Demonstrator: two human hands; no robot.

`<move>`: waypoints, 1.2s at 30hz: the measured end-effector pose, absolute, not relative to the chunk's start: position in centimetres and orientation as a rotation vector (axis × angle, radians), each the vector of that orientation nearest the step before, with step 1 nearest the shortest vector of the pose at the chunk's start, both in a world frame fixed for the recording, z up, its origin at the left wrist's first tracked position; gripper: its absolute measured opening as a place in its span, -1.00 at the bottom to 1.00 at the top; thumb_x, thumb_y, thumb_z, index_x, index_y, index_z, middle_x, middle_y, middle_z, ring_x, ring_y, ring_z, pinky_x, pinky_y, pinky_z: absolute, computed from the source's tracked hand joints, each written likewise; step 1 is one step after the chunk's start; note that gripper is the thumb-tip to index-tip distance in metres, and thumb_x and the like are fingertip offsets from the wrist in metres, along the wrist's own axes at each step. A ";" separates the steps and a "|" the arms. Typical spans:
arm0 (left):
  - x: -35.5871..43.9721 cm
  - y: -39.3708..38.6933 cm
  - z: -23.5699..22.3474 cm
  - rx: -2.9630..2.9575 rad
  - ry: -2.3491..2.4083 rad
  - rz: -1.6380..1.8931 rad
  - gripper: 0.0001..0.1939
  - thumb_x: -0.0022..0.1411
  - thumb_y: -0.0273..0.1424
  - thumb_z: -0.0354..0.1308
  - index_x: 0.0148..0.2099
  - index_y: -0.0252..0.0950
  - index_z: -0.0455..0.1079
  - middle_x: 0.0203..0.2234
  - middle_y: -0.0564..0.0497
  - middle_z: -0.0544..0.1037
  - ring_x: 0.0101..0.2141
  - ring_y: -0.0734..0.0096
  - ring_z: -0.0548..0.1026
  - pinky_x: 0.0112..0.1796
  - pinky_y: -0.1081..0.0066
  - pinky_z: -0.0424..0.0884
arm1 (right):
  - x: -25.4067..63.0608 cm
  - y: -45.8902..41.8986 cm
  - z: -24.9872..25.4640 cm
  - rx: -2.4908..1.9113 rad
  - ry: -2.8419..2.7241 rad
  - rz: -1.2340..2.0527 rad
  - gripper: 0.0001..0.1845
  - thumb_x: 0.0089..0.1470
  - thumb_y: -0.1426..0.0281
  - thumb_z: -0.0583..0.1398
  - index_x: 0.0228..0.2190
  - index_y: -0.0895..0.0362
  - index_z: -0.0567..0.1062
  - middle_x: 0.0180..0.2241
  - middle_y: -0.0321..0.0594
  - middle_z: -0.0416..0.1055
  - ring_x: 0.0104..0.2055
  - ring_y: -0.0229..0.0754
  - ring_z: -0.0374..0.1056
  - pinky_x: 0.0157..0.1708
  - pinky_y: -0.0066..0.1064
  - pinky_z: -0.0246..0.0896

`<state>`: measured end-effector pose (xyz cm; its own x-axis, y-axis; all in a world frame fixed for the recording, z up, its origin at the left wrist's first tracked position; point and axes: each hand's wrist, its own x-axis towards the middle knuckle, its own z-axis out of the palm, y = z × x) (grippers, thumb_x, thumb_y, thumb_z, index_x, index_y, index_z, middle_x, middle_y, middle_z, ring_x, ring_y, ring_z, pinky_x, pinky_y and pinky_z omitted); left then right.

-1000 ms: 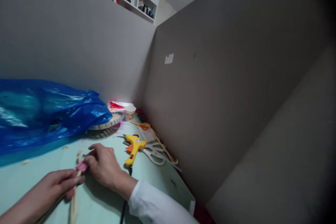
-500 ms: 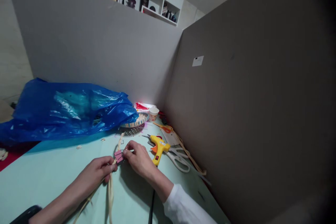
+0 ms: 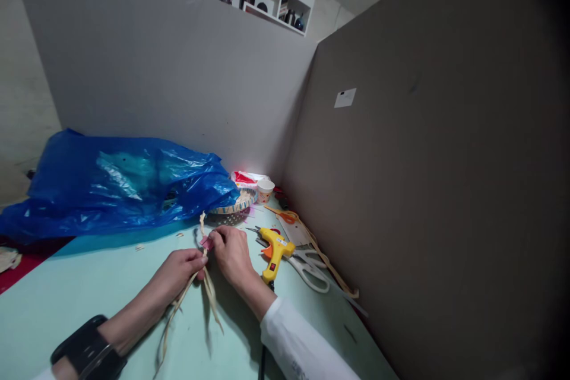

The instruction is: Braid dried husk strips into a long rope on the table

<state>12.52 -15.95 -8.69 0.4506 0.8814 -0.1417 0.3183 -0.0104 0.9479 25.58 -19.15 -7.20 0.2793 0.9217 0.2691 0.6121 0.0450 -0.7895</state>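
A braid of pale straw-like strands (image 3: 209, 292) hangs over the table, its loose ends trailing below my hands. My left hand (image 3: 184, 266) is closed, pinching the strands between thumb and fingers. Just above that grip, a small pink clip (image 3: 206, 243) sits on the braid, partly hidden by fingers. My right hand (image 3: 230, 251) has its thumb and fingertips closed on the clip. The braid's short twisted tip (image 3: 202, 223) sticks up beyond it. To the right of my right hand lies a yellow glue gun (image 3: 276, 252).
White-handled scissors (image 3: 312, 273) lie beside the glue gun, orange-handled scissors (image 3: 285, 216) behind. A big blue plastic bag (image 3: 129, 184), a woven basket (image 3: 231, 209) and a paper cup (image 3: 265, 191) stand at the back. Grey partitions (image 3: 401, 160) enclose the table (image 3: 111, 297).
Both hands have moved slightly away from me with the braid and clip. The clip has turned and is more covered by my right fingers. The loose strands have swung apart.
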 end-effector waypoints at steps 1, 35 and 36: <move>12.5 -15.8 -8.8 1.584 1.073 0.616 -0.58 -0.26 0.04 0.19 -0.73 -0.18 0.24 -0.80 0.17 0.20 -0.64 0.45 0.12 -0.48 0.41 -0.01 | 25.5 -19.1 -7.3 -1.673 -1.442 0.425 -0.74 0.19 0.48 0.14 -0.47 0.17 0.57 -0.44 -0.16 0.54 -0.34 -0.18 0.38 -0.26 -0.41 0.10; 8.7 -17.3 -9.5 1.323 0.739 0.283 -0.58 0.05 -0.02 0.29 -0.33 -0.29 0.38 -0.65 0.19 0.37 -0.72 0.74 -0.22 -0.66 0.48 -0.35 | 24.6 -26.7 -6.7 -1.708 -1.575 0.759 -0.79 0.20 0.30 0.17 -0.18 0.14 0.49 -0.26 -0.14 0.55 -0.22 -0.09 0.43 -0.31 -0.38 0.17; 8.7 -17.4 -9.3 1.328 0.746 0.298 -0.58 0.03 -0.02 0.30 -0.32 -0.28 0.37 -0.59 0.15 0.44 -0.71 0.75 -0.21 -0.66 0.48 -0.34 | 24.5 -26.7 -6.8 -1.677 -1.553 0.815 -0.80 0.19 0.30 0.19 -0.19 0.14 0.48 -0.28 -0.17 0.56 -0.25 -0.11 0.43 -0.32 -0.39 0.18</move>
<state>8.73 -17.39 -9.32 0.7370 0.5957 -0.3193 0.2114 0.2456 0.9461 24.54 -26.71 -6.81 0.0829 0.9965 0.0120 0.5560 -0.0363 -0.8304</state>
